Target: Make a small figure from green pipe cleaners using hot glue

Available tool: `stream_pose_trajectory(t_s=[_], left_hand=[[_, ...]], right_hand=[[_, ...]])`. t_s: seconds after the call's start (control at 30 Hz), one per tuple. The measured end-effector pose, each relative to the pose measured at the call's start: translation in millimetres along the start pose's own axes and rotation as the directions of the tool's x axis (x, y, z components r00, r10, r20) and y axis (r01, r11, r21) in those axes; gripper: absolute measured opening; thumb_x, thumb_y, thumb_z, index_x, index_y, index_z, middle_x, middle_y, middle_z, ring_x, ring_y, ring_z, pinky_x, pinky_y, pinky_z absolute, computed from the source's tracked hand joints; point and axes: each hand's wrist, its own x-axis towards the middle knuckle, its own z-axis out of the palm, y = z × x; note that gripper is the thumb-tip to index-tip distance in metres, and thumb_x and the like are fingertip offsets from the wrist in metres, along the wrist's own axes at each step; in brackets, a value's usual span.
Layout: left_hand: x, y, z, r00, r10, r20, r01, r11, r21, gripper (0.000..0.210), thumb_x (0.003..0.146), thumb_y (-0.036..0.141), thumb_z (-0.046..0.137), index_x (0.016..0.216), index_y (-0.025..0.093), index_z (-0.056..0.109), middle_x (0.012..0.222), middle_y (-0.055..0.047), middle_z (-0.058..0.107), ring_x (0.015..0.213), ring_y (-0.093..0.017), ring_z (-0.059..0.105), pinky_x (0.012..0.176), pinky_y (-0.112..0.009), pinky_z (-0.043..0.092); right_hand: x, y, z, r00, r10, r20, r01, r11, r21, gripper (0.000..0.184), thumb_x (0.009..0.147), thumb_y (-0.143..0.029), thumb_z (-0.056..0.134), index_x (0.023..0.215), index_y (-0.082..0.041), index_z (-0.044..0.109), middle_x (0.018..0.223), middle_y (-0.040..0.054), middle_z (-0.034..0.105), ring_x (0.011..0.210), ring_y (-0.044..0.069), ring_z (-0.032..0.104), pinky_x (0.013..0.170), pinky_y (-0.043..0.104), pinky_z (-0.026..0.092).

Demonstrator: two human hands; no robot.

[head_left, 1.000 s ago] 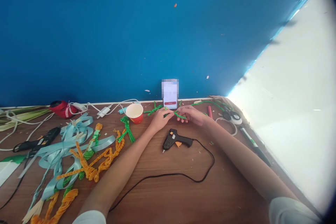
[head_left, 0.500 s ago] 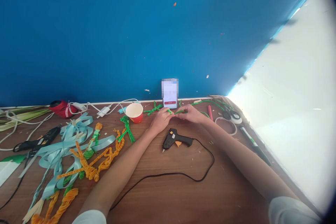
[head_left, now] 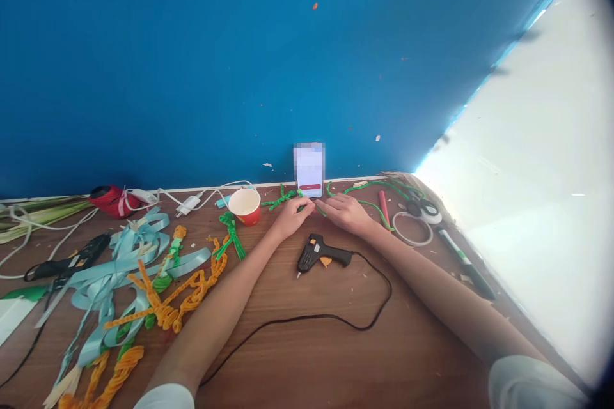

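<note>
In front of the phone (head_left: 311, 169), my left hand (head_left: 290, 218) is closed in a pinch on a green pipe cleaner (head_left: 301, 208), which shows in small bits between the fingers. Close beside it, nearly touching at the fingertips, is my right hand (head_left: 348, 212), its fingers bent and pressed round the same green strand. Most of the strand is hidden by the hands. A black glue gun (head_left: 316, 254) lies below them, nozzle toward the lower left. Behind my left hand is a twisted green pipe cleaner piece (head_left: 279, 200).
Left of my hands stand a red paper cup (head_left: 245, 208) and a green bundle (head_left: 231, 233). Farther left lie orange pipe cleaner pieces (head_left: 165, 313), blue ribbon (head_left: 105, 268) and another glue gun (head_left: 77, 259). At right are a red stick (head_left: 384, 206), a white ring (head_left: 412, 230) and scissors (head_left: 422, 208).
My right hand has turned more palm-down, and its fingers have closed in beside my left fingertips. Less of the green strand shows between the hands. The glue gun has stayed put.
</note>
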Motion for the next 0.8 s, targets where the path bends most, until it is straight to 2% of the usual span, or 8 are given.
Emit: stream_pose_trajectory(t_s=[0.07,0.13,0.2,0.23,0.33,0.4,0.6,0.8], left_hand=[[-0.2,0.5,0.3,0.998,-0.002,-0.068,0.003,1.0,0.01,0.031,0.093,0.037,0.049,0.08,0.015,0.066,0.08,-0.003,0.067,0.078,-0.016,0.058,0.076,-0.027,0.044],[-0.5,1.3,0.3,0.987,0.009,-0.164,-0.002,0.999,0.041,0.029,0.093,0.036,0.05,0.084,0.016,0.067,0.085,-0.004,0.069,0.082,-0.016,0.059,0.079,-0.028,0.044],[-1.2,2.1,0.5,0.969,0.042,-0.242,-0.02,0.995,0.094,0.027,0.094,0.035,0.05,0.086,0.016,0.068,0.086,-0.005,0.068,0.084,-0.017,0.059,0.081,-0.029,0.044],[-1.7,2.4,0.9,0.962,0.066,-0.266,-0.033,0.991,0.127,0.027,0.094,0.035,0.05,0.087,0.016,0.068,0.086,-0.005,0.067,0.085,-0.017,0.059,0.081,-0.029,0.044],[-3.9,1.7,4.0,0.948,0.16,-0.274,-0.089,0.963,0.253,0.026,0.095,0.033,0.049,0.09,0.018,0.069,0.086,-0.005,0.064,0.085,-0.016,0.058,0.08,-0.028,0.045],[-5.6,0.5,7.1,0.944,0.227,-0.239,-0.137,0.929,0.343,0.027,0.096,0.033,0.048,0.091,0.019,0.07,0.087,-0.006,0.063,0.086,-0.016,0.058,0.081,-0.029,0.045],[-8.5,-1.5,11.9,0.944,0.303,-0.131,-0.206,0.852,0.482,0.03,0.098,0.03,0.043,0.095,0.018,0.071,0.089,-0.007,0.062,0.089,-0.018,0.056,0.082,-0.032,0.046],[-8.6,-0.4,12.1,0.944,0.313,-0.101,-0.21,0.809,0.548,0.032,0.098,0.031,0.042,0.098,0.018,0.071,0.087,-0.007,0.061,0.085,-0.018,0.054,0.079,-0.031,0.045]], right_hand=[[1.4,-0.6,1.8,0.985,0.163,-0.047,-0.158,0.983,0.096,0.03,0.097,-0.022,0.04,0.119,-0.017,0.06,0.085,0.009,0.066,0.077,0.019,0.058,0.07,0.032,0.04],[5.1,-2.1,2.4,0.909,0.4,-0.118,-0.354,0.889,0.29,0.038,0.094,-0.025,0.046,0.131,-0.019,0.049,0.094,0.008,0.066,0.075,0.018,0.059,0.069,0.031,0.043],[9.0,-2.6,2.5,0.78,0.617,-0.099,-0.469,0.683,0.56,0.045,0.091,-0.032,0.053,0.133,-0.02,0.043,0.095,0.0057,0.065,0.067,0.015,0.058,0.063,0.029,0.045],[10.3,-2.2,2.5,0.735,0.678,-0.022,-0.485,0.548,0.681,0.042,0.089,-0.037,0.055,0.127,-0.02,0.046,0.09,0.0042,0.065,0.062,0.014,0.057,0.057,0.027,0.044],[10.7,0.6,2.0,0.729,0.615,0.301,-0.489,0.161,0.857,0.037,0.089,-0.054,0.051,0.094,-0.018,0.057,0.073,0.0023,0.062,0.05,0.012,0.051,0.042,0.023,0.034],[8.8,2.1,0.5,0.764,0.488,0.422,-0.498,0.03,0.866,0.046,0.089,-0.061,0.046,0.083,-0.017,0.058,0.066,0.0035,0.062,0.048,0.011,0.051,0.04,0.022,0.03],[5.7,2.2,-5.4,0.815,0.312,0.488,-0.48,-0.108,0.871,0.057,0.085,-0.07,0.043,0.081,-0.016,0.062,0.074,0.0069,0.068,0.055,0.013,0.057,0.045,0.023,0.035],[6.4,0.5,-0.6,0.77,0.465,0.436,-0.492,-0.001,0.871,0.033,0.077,-0.049,0.071,0.08,-0.018,0.06,0.063,-0.0013,0.061,0.052,0.009,0.051,0.048,0.021,0.035]])
